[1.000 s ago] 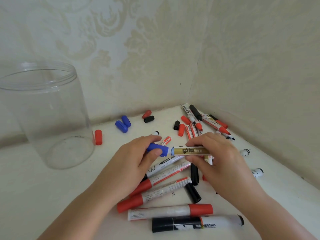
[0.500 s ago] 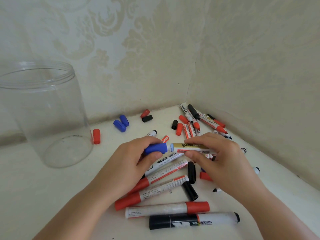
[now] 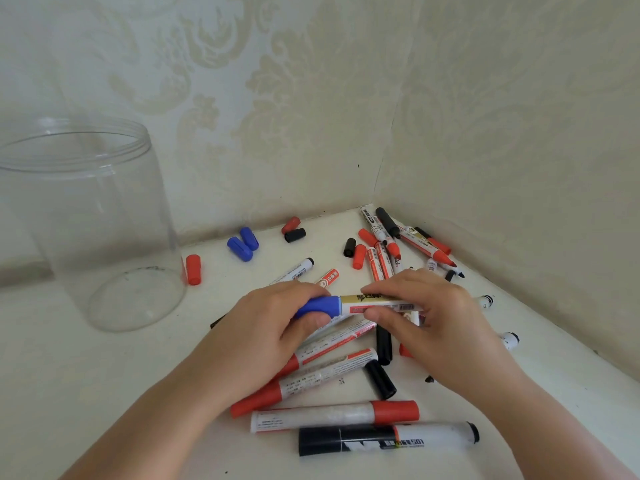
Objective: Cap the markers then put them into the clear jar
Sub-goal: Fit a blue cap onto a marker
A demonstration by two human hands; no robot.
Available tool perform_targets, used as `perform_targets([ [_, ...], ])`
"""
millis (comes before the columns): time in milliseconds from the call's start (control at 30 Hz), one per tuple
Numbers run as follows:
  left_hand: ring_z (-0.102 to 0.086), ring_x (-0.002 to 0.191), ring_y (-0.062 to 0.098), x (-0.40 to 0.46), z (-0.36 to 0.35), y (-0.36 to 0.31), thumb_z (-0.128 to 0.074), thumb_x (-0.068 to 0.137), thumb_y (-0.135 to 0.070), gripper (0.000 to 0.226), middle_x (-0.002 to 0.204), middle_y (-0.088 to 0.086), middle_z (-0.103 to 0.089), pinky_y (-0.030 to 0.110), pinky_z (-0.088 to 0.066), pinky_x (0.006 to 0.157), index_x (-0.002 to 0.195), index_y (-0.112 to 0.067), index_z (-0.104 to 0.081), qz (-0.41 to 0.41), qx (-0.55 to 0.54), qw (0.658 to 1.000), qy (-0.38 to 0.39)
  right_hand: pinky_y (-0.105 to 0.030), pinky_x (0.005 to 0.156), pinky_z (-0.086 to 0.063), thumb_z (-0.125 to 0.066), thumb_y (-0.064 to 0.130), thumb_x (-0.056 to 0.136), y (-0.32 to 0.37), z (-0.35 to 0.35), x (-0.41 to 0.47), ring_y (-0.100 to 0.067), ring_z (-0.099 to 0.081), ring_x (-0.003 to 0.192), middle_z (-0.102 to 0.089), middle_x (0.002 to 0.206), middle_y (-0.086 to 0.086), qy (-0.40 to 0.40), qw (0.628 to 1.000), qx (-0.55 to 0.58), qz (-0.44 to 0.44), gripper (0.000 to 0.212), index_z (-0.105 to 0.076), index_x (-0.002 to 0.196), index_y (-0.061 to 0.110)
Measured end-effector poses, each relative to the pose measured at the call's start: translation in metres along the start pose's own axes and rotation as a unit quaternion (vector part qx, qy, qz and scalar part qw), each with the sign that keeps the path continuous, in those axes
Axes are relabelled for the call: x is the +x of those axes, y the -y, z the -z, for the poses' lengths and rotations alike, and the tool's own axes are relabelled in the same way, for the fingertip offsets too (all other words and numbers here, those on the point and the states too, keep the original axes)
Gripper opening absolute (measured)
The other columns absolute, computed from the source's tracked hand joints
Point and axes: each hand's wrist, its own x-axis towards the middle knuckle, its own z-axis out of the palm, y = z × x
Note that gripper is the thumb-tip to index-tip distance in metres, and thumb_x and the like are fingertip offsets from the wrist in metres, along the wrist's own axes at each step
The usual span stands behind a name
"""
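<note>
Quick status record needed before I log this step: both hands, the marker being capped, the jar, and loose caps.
left hand: grips the blue cap
right hand: pinches the marker barrel
held marker: level above the pile, blue cap seated on its end
clear jar: upright at far left, no lid, no markers inside
loose caps: two blue caps, red cap beside the jar, more red and black near the wall
marker pile: on the tabletop under the hands

Bare white tabletop [image 3: 69, 393] lies open across the lower left of the frame. Scattered markers [image 3: 332, 375] crowd the centre and right, with loose caps [image 3: 242, 244] behind; a clear jar [image 3: 83, 216] stands at left.
</note>
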Motion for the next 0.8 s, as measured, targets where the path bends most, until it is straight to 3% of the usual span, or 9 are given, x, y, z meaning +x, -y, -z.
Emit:
perform_targets([
  [167,-0.049,0.087,-0.008,-0.002,0.002,-0.001,-0.039,0.082,-0.052,0.038,0.079,-0.03,-0.05,0.003,-0.035,0.074,0.105,-0.032,-0.06,-0.034,0.018,0.999,-0.018,-0.009,0.076,-0.041,-0.058,0.043,0.075,0.001,0.0,0.002,-0.001,-0.059,0.088,-0.065,0.082,0.022,0.022,0.997,0.063,-0.024,0.028,-0.072,0.095,0.03],
  [300,-0.05,0.077,-0.011,-0.003,0.003,-0.003,-0.043,0.086,-0.043,0.028,0.07,-0.03,-0.046,0.005,-0.036,0.069,0.102,-0.028,-0.061,-0.029,0.011,0.999,-0.031,-0.013,0.074,-0.043,-0.06,0.042,0.078,0.003,-0.005,0.002,-0.005,-0.059,0.088,-0.064,0.091,0.019,0.013,0.996,0.083,-0.023,0.021,-0.069,0.096,0.034],
  [400,-0.05,0.076,-0.007,-0.004,0.005,-0.004,-0.048,0.09,-0.036,0.019,0.068,-0.026,-0.047,0.009,-0.036,0.066,0.101,-0.028,-0.06,-0.02,-0.001,1.0,-0.022,-0.013,0.074,-0.043,-0.062,0.036,0.079,0.005,-0.008,0.0,-0.004,-0.058,0.088,-0.065,0.084,0.021,-0.002,0.998,0.062,-0.013,0.02,-0.068,0.098,0.033],
  [567,-0.046,0.073,-0.001,-0.001,0.005,0.001,-0.05,0.089,-0.034,0.023,0.087,-0.018,-0.056,0.006,-0.034,0.072,0.109,-0.026,-0.06,-0.005,0.001,1.0,-0.029,-0.02,0.077,-0.042,-0.067,0.026,0.081,0.009,-0.017,0.001,-0.002,-0.055,0.09,-0.061,0.086,0.025,0.0,0.999,0.02,-0.026,0.015,-0.069,0.096,0.029],
  [667,-0.047,0.084,0.001,0.0,0.006,0.008,-0.055,0.086,-0.035,0.022,0.091,-0.015,-0.057,0.012,-0.037,0.076,0.107,-0.03,-0.062,0.014,-0.002,0.998,-0.055,-0.022,0.086,-0.03,-0.067,0.026,0.082,0.011,-0.021,0.011,0.0,-0.052,0.092,-0.055,0.088,0.032,0.005,0.998,-0.053,-0.023,0.018,-0.066,0.1,0.032],
  [800,-0.046,0.098,0.002,0.005,0.013,0.023,-0.054,0.087,-0.033,0.026,0.102,-0.016,-0.05,0.015,-0.036,0.083,0.112,-0.029,-0.06,0.083,-0.017,0.988,-0.132,-0.026,0.08,-0.021,-0.065,0.027,0.084,0.019,-0.025,0.039,-0.014,-0.052,0.104,-0.065,0.094,0.016,0.017,0.99,-0.14,0.0,0.019,-0.066,0.102,0.03],
])
